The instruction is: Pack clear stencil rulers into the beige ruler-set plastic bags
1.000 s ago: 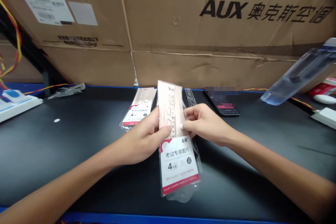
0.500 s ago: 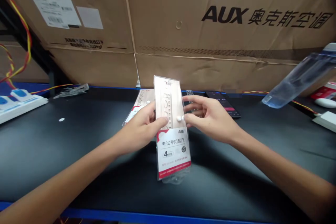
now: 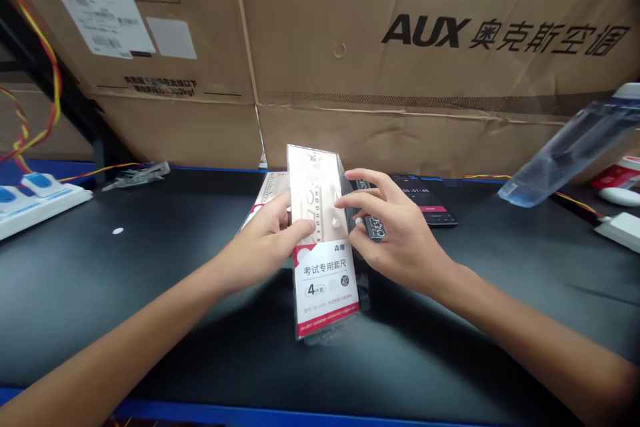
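My left hand [image 3: 273,245] pinches the left edge of a ruler set pack [image 3: 324,280], a clear sleeve with a red and white card, held upright above the black table [image 3: 150,293]. On the pack's right side is my right hand [image 3: 395,233], fingers spread and curved, fingertips touching the pack's upper part near a white snap. A clear ruler [image 3: 374,225] shows behind the right palm; whether the hand grips it I cannot tell. A second ruler set pack [image 3: 270,188] lies flat on the table behind my left hand.
A phone [image 3: 425,199] with a lit screen lies behind my right hand. Large cardboard boxes [image 3: 400,53] wall off the back. A clear plastic bottle [image 3: 570,147] leans at the right, a white power strip [image 3: 35,197] with wires sits at the left, a clear wrapper [image 3: 135,175] near it.
The pack has moved away from me and stands more upright. My right hand shifted from a pinch at the snap to spread fingers against the pack's right side.
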### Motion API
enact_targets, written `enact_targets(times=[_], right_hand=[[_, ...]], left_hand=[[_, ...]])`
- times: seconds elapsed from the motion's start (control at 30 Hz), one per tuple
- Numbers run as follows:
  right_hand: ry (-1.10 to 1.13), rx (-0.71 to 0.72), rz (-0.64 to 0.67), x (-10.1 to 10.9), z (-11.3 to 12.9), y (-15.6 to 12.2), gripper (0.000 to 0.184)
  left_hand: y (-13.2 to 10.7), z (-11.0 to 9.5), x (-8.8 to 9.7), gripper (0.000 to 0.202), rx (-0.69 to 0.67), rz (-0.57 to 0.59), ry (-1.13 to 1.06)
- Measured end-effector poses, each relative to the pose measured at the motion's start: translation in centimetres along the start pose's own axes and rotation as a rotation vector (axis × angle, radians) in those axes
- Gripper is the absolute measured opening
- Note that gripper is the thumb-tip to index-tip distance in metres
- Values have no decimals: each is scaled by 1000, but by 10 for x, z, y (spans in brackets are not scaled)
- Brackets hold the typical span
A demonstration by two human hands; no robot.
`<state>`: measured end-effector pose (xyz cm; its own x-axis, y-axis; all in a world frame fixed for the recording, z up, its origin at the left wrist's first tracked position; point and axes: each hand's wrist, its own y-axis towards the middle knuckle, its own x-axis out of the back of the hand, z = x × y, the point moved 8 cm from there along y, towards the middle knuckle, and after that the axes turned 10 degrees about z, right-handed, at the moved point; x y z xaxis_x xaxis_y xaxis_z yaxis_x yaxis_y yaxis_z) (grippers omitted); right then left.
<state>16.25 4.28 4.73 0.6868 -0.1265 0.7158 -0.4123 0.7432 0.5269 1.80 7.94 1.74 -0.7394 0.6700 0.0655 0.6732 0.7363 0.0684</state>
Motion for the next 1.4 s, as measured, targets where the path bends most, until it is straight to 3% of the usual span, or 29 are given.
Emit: enact_targets(times=[0.13, 0.23, 0.33, 0.47, 0.8, 1.07, 1.4], right_hand=[[-18, -36, -36, 4, -4, 1, 16], [88, -127, -22, 5, -14, 3, 10], [279, -200, 0, 2, -27, 5, 9], [377, -214, -9, -1, -39, 4, 8], [769, -258, 12, -14, -48, 4, 14], [781, -275, -21, -13, -53, 2, 8], [819, -260, 4, -25, -50, 0, 9]], left_hand=[[-1, 5, 7, 44, 45, -32, -81], [-2, 6, 12, 41, 79, -57, -118], [-2, 6, 12, 41, 96, -61, -153], [-1, 5, 11, 47, 95, -40, -187], [0, 14, 15, 48, 96, 49, -259], [2, 20, 14, 51, 65, 104, -207], [-1, 21, 0, 45, 113, 185, -155]])
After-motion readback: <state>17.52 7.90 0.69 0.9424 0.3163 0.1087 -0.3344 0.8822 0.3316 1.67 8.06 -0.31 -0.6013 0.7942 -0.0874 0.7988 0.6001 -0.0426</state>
